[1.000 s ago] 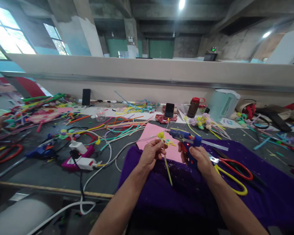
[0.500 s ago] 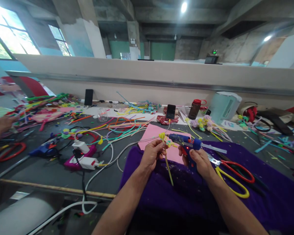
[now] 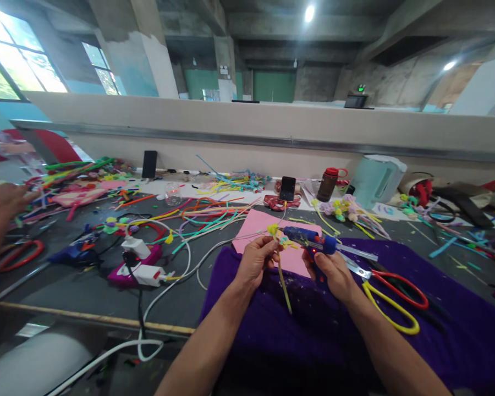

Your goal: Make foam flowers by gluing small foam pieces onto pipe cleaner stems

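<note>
Between the fingertips of my left hand (image 3: 256, 259) is a pipe-cleaner flower (image 3: 273, 230) with a yellow head; its pale stem hangs down below the fingers. My right hand (image 3: 332, 269) is wrapped round a blue hot glue gun (image 3: 309, 236), whose red light is lit and whose clear glue stick (image 3: 358, 252) sticks out at the back. The nozzle points left and is at or very close to the flower head; whether they touch I cannot tell. Under both hands lie a pink sheet (image 3: 251, 226) and a purple cloth (image 3: 226, 291).
Scissors (image 3: 390, 330) with red and yellow handles lie right of my right hand. At left are a power strip (image 3: 126, 275) with white cables and another glue gun (image 3: 76, 254). A co-worker's hand (image 3: 4, 206) is at far left. Behind stand a phone (image 3: 287, 188), a bottle (image 3: 327, 185) and pipe cleaners (image 3: 223, 212).
My right hand and the glue gun have shifted slightly left and down, bringing the nozzle nearer the flower. My left hand stays put. The co-worker's hand has moved a little.
</note>
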The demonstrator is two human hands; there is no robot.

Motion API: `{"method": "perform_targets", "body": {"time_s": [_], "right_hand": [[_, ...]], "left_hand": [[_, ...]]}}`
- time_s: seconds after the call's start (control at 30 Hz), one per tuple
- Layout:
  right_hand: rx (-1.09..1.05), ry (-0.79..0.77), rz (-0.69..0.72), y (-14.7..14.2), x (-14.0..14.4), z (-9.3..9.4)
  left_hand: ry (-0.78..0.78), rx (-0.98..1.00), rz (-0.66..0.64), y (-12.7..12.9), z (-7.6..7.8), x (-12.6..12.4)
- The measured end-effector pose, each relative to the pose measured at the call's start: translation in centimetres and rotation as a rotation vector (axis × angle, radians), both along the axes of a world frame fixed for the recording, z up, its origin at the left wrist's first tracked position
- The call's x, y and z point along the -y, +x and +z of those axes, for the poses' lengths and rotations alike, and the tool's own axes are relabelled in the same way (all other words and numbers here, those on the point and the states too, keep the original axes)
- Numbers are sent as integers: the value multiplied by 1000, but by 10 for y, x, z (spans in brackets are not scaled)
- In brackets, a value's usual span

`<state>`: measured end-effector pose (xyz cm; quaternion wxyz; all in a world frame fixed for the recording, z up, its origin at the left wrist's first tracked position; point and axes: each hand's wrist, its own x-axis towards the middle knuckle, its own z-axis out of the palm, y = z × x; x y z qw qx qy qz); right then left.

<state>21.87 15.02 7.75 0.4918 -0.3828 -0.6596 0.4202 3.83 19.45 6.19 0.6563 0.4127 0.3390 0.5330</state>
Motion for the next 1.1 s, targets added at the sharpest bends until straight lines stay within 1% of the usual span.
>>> {"method": "perform_targets", "body": {"time_s": [0.47,0.7,0.9,1.1], "right_hand": [[76,-5,9,-1,0,-1],[149,-19,-17,0,1,-1],[191,-13,-4,1,1,-4],[162,-16,-12,1,0,-4]], "left_hand": [[-19,1,16,0,1,0],[-35,8,29,-1,4,1],[-10,19,40,-2,4,1],[-9,9,38,-2,4,1]]}}
